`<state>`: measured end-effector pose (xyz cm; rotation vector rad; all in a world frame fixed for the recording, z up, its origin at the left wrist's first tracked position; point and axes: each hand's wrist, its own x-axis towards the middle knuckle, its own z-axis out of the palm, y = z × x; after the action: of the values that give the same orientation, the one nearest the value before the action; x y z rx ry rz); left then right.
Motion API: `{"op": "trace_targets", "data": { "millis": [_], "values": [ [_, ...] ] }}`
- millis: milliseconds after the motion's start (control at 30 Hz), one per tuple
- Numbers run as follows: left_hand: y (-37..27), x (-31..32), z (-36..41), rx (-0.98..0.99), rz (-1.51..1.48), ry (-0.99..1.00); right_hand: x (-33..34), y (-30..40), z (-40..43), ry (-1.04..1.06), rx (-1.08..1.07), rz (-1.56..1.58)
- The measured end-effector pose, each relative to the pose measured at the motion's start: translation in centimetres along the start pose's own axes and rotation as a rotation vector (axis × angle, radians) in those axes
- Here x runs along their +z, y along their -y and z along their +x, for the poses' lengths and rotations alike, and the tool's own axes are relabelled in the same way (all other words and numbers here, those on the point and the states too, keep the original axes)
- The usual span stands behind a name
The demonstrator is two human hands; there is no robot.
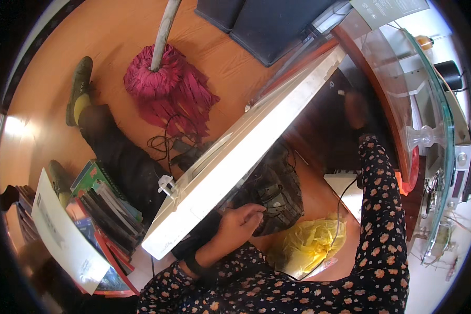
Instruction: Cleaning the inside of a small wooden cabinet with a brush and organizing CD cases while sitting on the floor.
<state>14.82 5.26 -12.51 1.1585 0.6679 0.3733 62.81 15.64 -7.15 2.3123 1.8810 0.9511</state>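
My left hand (239, 221) is loosely curled, with nothing visible in it. It is above a dark bag (280, 192) on the floor; whether the fingertips touch the bag is unclear. My right hand (355, 108) is blurred and reaches into a dark space beside red-brown wooden furniture (380, 82). A small white bit (340, 92) shows by its fingertips; I cannot tell if it is held. Between my arms a long cream-white panel-like body (235, 165) leans diagonally, brightly lit along its edge. A white knob-like fitting (167, 185) sticks out from its side.
A pink-red rag mop (161, 82) stands on the wood-look floor. A yellow plastic bag (316, 243) lies by my lap, crossed by a black cable (339, 208). Books and folders (110, 212) are stacked at left, near another person's leg (117, 137). A glass-topped stand (447, 129) is at right.
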Motion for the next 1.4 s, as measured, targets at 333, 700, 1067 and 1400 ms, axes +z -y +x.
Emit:
{"op": "trace_targets", "data": {
  "millis": [333,700,1067,1400],
  "values": [
    [1.1,0.2,0.2,0.025,0.033,-0.037,-0.9,8.2,-1.4,0.454,0.008,0.019],
    [1.5,0.6,0.3,0.085,-0.016,-0.12,-1.3,1.8,-0.9,0.262,-0.086,-0.074],
    [-2.2,0.6,3.5,0.2,0.256,-0.13,-3.0,8.6,0.0,0.481,0.178,0.036],
    [-7.0,3.4,13.4,0.536,0.902,-0.148,0.5,4.4,2.5,-0.108,0.102,0.076]
  ]
}}
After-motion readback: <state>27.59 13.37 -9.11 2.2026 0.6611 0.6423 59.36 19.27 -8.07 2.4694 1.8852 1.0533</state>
